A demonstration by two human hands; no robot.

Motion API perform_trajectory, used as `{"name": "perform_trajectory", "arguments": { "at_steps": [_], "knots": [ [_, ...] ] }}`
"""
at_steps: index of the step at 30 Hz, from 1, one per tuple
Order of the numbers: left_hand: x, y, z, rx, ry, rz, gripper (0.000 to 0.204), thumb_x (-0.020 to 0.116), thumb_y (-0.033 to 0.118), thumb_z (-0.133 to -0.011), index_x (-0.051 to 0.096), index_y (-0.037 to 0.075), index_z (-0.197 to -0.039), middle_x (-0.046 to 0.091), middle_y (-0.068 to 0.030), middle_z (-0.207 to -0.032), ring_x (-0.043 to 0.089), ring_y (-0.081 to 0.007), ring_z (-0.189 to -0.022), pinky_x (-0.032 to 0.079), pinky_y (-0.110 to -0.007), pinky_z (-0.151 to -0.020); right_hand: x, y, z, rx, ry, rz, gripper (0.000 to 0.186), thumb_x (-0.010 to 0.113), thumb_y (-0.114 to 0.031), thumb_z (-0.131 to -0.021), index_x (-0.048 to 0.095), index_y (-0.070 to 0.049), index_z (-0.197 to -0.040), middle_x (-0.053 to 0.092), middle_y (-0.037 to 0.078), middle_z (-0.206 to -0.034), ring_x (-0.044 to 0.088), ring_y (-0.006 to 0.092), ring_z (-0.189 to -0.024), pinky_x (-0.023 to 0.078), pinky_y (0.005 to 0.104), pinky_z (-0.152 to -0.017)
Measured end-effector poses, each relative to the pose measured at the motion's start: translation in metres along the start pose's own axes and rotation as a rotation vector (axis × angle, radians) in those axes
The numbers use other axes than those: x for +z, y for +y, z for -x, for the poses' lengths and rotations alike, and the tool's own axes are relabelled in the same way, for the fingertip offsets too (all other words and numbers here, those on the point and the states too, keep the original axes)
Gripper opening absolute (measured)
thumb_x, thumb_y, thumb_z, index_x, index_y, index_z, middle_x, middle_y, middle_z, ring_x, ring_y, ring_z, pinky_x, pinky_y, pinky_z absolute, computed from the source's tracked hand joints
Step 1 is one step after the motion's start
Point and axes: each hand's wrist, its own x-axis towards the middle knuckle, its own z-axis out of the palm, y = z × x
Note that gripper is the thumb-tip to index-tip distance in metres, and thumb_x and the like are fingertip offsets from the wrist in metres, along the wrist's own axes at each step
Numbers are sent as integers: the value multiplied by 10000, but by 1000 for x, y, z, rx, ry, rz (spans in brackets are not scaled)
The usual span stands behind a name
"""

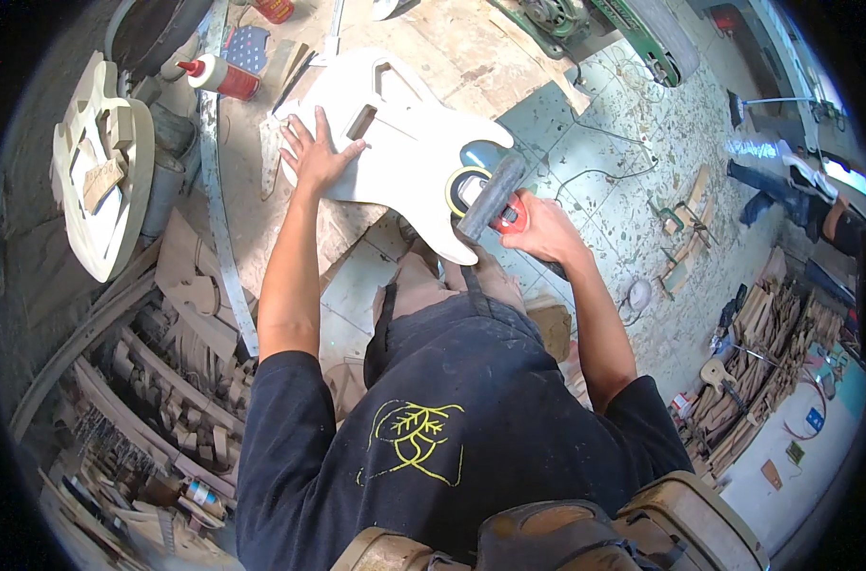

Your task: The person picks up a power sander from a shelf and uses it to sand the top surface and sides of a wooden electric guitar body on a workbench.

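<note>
A pale, unfinished electric guitar body [409,157] with cut-out pockets lies on a wooden workbench [471,48], its two horns reaching past the bench edge toward me. My left hand [320,157] rests flat on its face, fingers spread, beside the pockets. At the gap between the horns, my right hand [544,228] is wrapped round the red body of a power sander [512,215]. The sander has a round yellow-edged pad and a grey cylinder across it. The pad sits at the inner edge of the cutaway; whether it touches the wood I cannot tell.
A glue bottle [225,76] and a long metal strip [214,181] lie on the bench's left side. Another guitar body [133,205] holding offcuts stands far left. Clamps [680,228] and a cable [609,173] lie on the dusty floor. Another person [785,190] is at right.
</note>
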Motion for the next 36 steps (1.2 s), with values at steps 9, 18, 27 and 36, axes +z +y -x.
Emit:
{"name": "perform_trajectory", "arguments": {
  "at_steps": [9,18,27,36],
  "knots": [
    [0,-5,2,5,3,3,1265,643,847,-694,72,217,-1632,-102,-353,-1621,-161,-510,-1500,-67,-694,-1137,-1,-6,-2,19,-15,-13,661,754,-360,-615,590,52,-1105,689,283,-921,675,436,-899,529,470,-789],
    [1,0,-8,-4,-14,18,1295,671,823,-681,46,203,-1631,-100,-346,-1625,-119,-504,-1510,-33,-690,-1158,-5,32,16,91,65,-106,602,778,-349,-620,606,30,-1056,696,274,-948,684,415,-916,548,439,-820],
    [-3,-4,3,-14,-5,-27,1268,689,789,-694,37,242,-1633,-86,-303,-1647,-124,-476,-1520,-21,-686,-1161,31,63,48,181,192,-150,696,802,-426,-605,595,34,-1085,688,270,-975,673,422,-927,535,449,-827],
    [1,-8,-6,-2,-6,-21,1266,670,820,-686,49,252,-1633,-89,-292,-1650,-131,-465,-1523,-28,-684,-1162,44,58,32,77,163,-135,734,780,-439,-609,596,69,-1106,694,275,-934,679,432,-909,537,462,-816]
  ]
}}
